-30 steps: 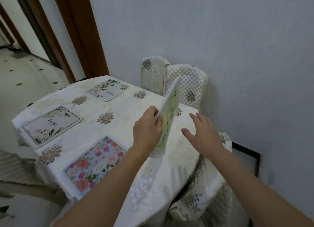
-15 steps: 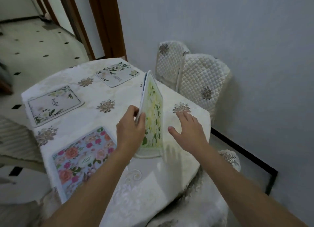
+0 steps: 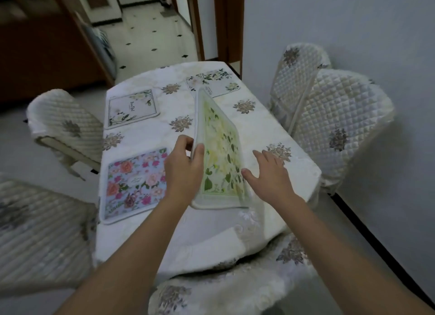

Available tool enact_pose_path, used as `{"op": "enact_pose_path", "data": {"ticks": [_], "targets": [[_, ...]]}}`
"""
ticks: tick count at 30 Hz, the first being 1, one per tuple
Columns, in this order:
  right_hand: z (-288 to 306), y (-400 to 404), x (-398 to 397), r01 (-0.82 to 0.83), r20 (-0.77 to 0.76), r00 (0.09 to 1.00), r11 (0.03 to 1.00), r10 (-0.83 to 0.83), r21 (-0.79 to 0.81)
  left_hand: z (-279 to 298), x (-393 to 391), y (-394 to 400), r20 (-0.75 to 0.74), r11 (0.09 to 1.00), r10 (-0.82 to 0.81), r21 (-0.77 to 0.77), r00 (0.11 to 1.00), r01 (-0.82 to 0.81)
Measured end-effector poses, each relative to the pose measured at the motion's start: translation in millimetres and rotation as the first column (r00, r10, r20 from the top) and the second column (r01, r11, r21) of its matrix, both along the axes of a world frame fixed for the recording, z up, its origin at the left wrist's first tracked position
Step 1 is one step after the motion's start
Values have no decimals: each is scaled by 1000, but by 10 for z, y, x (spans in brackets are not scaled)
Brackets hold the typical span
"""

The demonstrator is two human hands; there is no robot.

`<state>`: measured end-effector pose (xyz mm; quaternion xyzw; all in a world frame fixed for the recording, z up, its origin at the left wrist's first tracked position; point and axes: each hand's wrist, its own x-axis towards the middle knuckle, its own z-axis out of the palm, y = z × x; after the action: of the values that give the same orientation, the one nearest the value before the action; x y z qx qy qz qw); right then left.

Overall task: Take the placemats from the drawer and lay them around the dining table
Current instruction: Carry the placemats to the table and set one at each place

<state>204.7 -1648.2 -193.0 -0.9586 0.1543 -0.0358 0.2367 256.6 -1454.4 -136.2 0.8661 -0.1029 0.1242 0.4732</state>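
Note:
My left hand (image 3: 186,166) grips the left edge of a green leafy placemat (image 3: 220,154), which stands tilted with its lower edge on the dining table (image 3: 263,131). Just to the right of that mat, my right hand (image 3: 268,173) hovers above the tablecloth with its fingers spread and holds nothing. Three placemats lie flat on the table: a pink floral placemat (image 3: 134,182) at the near left, a white placemat with green leaves (image 3: 131,108) at the far left, and a white floral placemat (image 3: 216,83) at the far side, partly hidden behind the held one.
Quilted chairs stand round the table: two chairs (image 3: 329,116) at the right by the wall, one chair (image 3: 66,128) at the left, another chair (image 3: 35,232) at the near left, and a seat (image 3: 223,293) below me. A doorway (image 3: 150,27) opens beyond the table.
The view has swung so the table's far side faces me. The green mat has tipped further down toward the table on its right side, and my right hand stays beside it.

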Motion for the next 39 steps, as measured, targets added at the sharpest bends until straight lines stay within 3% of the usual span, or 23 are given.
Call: {"op": "enact_pose_path", "data": {"ticks": [13, 19, 25, 31, 39], "targets": [[201, 353, 148, -165, 13, 986, 982, 167, -98, -116, -148, 461, 9, 988, 111, -114, 994, -109], [124, 512, 469, -266, -21, 964, 959, 265, -97, -245, -85, 619, 4, 986, 163, -43, 987, -163], [-64, 401, 854, -396, -59, 918, 915, 392, -82, -309, 123, 309, 25, 967, 256, -4, 966, -256], [-183, -254, 1391, -498, -72, 866, 865, 494, -60, -274, 456, -397, 2, 917, 392, -75, 920, -391], [-281, -865, 1893, -581, -77, 809, 813, 583, 42, -408, 628, -977, -211, 788, 536, -222, 817, -574]]}}
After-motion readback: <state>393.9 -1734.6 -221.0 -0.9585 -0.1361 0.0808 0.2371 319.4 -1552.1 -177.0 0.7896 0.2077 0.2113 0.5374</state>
